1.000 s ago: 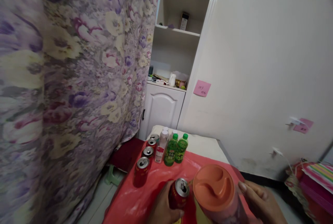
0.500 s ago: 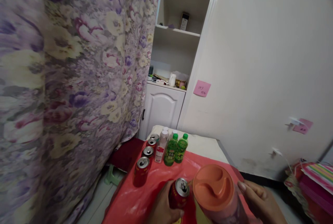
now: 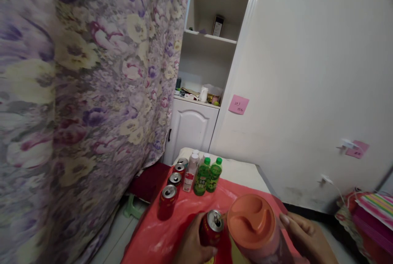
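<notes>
— What do you have in the left hand [image 3: 192, 243]?

— I've got it wrapped around a red drink can [image 3: 211, 235], upright or nearly so, with the opened top facing up. It's at the near edge of my view, over the red plastic sheet [image 3: 150, 241] on the counter [image 3: 242, 170]. From my seat I can't tell whether its base rests on anything.

— And the right hand [image 3: 307, 235]?

— Thumb and fingers drawn close together, just beside the pitcher [image 3: 260, 254]. I can't tell whether I have hold of a handle there. The pitcher's orange lid [image 3: 250, 217] sits right next to the can, on its right. A thin tan streak shows between them, too small for me to read.

— What else is on the sheet?

— Farther off to the left, I see a row of drink cans running away from me; the nearest can [image 3: 166, 206] is red. Right of that row stand a clear bottle [image 3: 190, 170] with a white cap and two bottles with green caps, one nearer [image 3: 201, 180], one slightly behind [image 3: 215, 176]. All of them are upright and well apart from the pitcher.
</notes>
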{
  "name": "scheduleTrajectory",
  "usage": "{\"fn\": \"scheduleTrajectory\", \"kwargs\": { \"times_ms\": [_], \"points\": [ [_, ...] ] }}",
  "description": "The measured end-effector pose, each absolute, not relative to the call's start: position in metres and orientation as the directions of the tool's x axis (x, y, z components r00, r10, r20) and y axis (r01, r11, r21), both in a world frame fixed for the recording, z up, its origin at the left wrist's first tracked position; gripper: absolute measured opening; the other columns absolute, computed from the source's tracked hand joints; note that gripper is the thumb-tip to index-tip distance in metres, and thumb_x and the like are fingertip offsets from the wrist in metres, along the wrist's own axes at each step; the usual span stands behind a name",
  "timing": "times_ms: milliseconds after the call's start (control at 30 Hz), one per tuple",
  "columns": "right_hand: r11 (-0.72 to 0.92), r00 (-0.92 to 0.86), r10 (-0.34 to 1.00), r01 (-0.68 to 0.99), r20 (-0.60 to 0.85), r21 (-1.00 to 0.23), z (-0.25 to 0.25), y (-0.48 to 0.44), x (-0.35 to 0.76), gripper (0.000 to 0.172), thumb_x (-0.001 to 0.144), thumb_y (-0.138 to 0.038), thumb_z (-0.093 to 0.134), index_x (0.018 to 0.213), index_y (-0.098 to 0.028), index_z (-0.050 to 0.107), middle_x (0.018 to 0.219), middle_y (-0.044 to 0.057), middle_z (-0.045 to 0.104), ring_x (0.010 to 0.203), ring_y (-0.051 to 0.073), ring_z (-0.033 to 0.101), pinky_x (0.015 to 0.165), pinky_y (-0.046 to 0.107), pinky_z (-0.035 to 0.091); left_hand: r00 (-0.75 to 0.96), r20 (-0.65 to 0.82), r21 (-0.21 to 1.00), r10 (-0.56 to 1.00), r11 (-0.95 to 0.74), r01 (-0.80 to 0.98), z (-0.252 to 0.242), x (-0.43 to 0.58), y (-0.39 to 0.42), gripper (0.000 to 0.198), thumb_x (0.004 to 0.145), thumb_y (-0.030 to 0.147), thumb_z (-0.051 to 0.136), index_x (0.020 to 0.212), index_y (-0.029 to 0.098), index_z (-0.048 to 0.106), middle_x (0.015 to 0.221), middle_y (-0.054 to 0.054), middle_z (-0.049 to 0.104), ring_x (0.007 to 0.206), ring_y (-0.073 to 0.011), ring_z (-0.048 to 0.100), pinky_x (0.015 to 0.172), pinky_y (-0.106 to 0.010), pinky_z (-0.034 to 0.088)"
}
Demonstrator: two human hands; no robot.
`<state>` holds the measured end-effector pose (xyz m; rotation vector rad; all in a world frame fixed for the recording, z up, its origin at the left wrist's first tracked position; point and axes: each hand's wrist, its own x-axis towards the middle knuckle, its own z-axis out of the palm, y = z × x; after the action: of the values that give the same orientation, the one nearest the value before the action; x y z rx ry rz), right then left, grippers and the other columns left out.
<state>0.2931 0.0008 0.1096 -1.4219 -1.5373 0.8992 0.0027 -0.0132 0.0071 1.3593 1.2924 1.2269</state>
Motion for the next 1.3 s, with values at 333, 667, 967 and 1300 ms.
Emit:
{"fn": "scheduleTrajectory", "kwargs": {
  "times_ms": [333, 667, 967, 1300],
  "points": [
    [0.112, 0.015, 0.992, 0.363, 0.126, -0.925, 0.114, -0.004, 0.288, 0.067, 0.066, -0.087, 0.059, 0.053, -0.025, 0.035, 0.056, -0.009, 0.022, 0.053, 0.009, 0.02, 0.052, 0.028, 0.016, -0.03, 0.089, 0.985, 0.996, -0.083, 0.15, 0.004, 0.003, -0.013, 0.074, 0.052, 0.0, 0.067, 0.124, 0.016, 0.058, 0.127, -0.013, 0.072, 0.118, -0.0307, 0.065, 0.103, -0.04, 0.048],
    [0.124, 0.002, 0.991, 0.336, 0.133, -0.934, 0.107, -0.001, 0.289, 0.063, 0.071, -0.077, 0.063, 0.054, -0.026, 0.028, 0.055, -0.008, 0.022, 0.053, 0.01, 0.019, 0.049, 0.028, 0.018, -0.016, 0.098, 0.989, 0.995, -0.096, 0.112, 0.01, 0.004, -0.014, 0.073, 0.053, 0.0, 0.065, 0.124, 0.014, 0.058, 0.129, -0.014, 0.071, 0.118, -0.0305, 0.065, 0.104, -0.04, 0.048],
    [0.119, -0.006, 0.992, 0.323, 0.124, -0.939, 0.101, -0.002, 0.289, 0.065, 0.071, -0.082, 0.058, 0.056, -0.026, 0.028, 0.055, -0.009, 0.021, 0.053, 0.009, 0.019, 0.05, 0.028, 0.018, 0.0, 0.112, 0.993, 0.994, -0.112, 0.045, 0.013, 0.007, -0.015, 0.072, 0.052, -0.002, 0.066, 0.121, 0.017, 0.061, 0.121, -0.01, 0.075, 0.112, -0.0299, 0.069, 0.097, -0.038, 0.053],
    [0.134, 0.008, 0.99, 0.273, 0.142, -0.953, 0.096, -0.008, 0.289, 0.067, 0.069, -0.086, 0.057, 0.057, -0.027, 0.031, 0.056, -0.009, 0.022, 0.054, 0.01, 0.02, 0.053, 0.03, 0.013, 0.009, 0.14, 0.99, 0.99, -0.14, -0.023, 0.02, 0.012, -0.016, 0.073, 0.05, -0.003, 0.064, 0.119, 0.02, 0.062, 0.118, -0.006, 0.076, 0.113, -0.0294, 0.068, 0.099, -0.038, 0.052]
  ]
}}
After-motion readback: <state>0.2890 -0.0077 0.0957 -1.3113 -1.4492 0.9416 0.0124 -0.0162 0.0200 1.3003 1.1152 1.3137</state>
